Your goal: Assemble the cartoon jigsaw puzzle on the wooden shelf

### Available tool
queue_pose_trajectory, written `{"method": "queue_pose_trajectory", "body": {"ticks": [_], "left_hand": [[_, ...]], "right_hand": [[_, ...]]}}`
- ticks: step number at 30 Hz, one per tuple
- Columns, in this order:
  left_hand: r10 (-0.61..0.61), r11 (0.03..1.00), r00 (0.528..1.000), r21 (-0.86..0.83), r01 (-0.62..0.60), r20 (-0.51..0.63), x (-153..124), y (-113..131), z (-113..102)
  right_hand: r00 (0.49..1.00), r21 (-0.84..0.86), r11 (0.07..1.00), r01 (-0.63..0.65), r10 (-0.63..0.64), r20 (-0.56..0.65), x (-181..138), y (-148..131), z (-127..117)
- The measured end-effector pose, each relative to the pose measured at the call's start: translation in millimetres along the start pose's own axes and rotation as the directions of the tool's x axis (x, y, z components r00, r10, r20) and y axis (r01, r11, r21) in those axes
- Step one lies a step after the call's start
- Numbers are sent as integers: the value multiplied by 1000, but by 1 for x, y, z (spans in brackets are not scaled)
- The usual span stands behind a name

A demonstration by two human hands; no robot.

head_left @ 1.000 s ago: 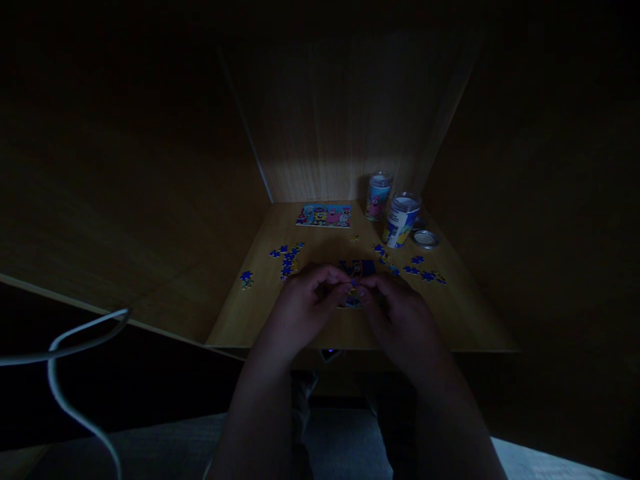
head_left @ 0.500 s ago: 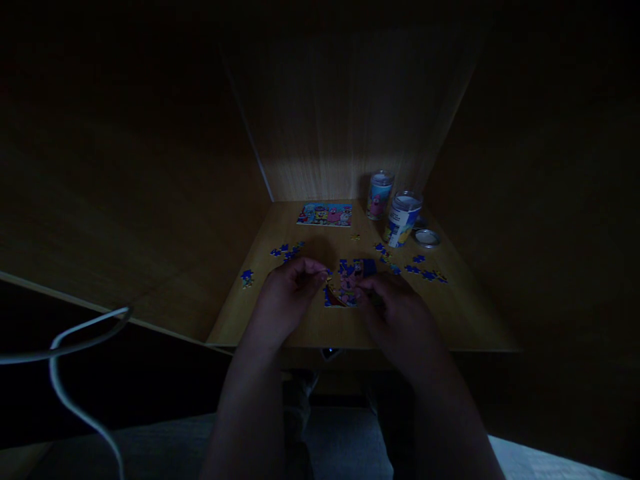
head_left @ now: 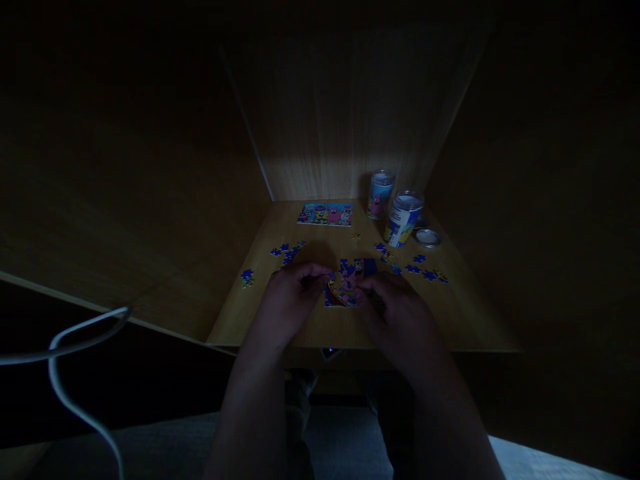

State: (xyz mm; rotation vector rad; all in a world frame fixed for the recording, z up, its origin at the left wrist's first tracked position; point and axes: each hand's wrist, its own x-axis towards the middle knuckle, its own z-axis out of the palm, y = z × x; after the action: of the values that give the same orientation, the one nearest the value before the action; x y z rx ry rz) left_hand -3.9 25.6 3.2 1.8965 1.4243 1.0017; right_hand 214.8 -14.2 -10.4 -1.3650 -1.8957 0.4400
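Note:
A partly joined jigsaw puzzle (head_left: pixel 347 283) with cartoon figures lies flat near the front of the wooden table. At its left edge, my left hand (head_left: pixel 295 293) pinches a small blue jigsaw piece (head_left: pixel 331 275) between thumb and forefinger. My right hand (head_left: pixel 395 303) is closed over the puzzle's right side, thumb and forefinger drawn together against it. The palm and lower fingers of that hand hide the puzzle's lower right part. Dim light blurs the fingertips.
Loose pieces lie in groups at left (head_left: pixel 287 252) and right (head_left: pixel 427 273). A finished-looking cartoon puzzle (head_left: pixel 325 214) is at the back. Two clear-topped cans (head_left: pixel 380 197) (head_left: pixel 401 223) stand back right beside a round lid (head_left: pixel 428 238). Wooden panels enclose the table; a white cable (head_left: pixel 63 393) hangs left.
My left hand has shifted slightly right, bringing the jigsaw piece against the puzzle's left edge. My right hand has stayed almost still on the puzzle.

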Motion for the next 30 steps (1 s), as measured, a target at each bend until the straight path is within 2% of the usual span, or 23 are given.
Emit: {"method": "queue_pose_trajectory", "body": {"ticks": [10, 18, 21, 26, 30], "left_hand": [[-13, 999, 1000, 32, 13, 9, 1, 2, -1], [47, 976, 998, 216, -34, -52, -1, 2, -1], [106, 956, 992, 282, -84, -62, -5, 4, -5], [239, 930, 970, 277, -240, 38, -10, 6, -10], [286, 905, 957, 314, -286, 46, -9, 3, -7]], "right_hand": [[1000, -1, 1000, 2, -2, -5, 0, 1, 1], [1000, -4, 1000, 8, -8, 0, 0, -1, -1], [1000, -11, 1000, 6, -6, -10, 0, 0, 1], [1000, -5, 1000, 10, -10, -10, 0, 1, 1], [1000, -1, 1000, 9, -9, -10, 0, -1, 1]]}}
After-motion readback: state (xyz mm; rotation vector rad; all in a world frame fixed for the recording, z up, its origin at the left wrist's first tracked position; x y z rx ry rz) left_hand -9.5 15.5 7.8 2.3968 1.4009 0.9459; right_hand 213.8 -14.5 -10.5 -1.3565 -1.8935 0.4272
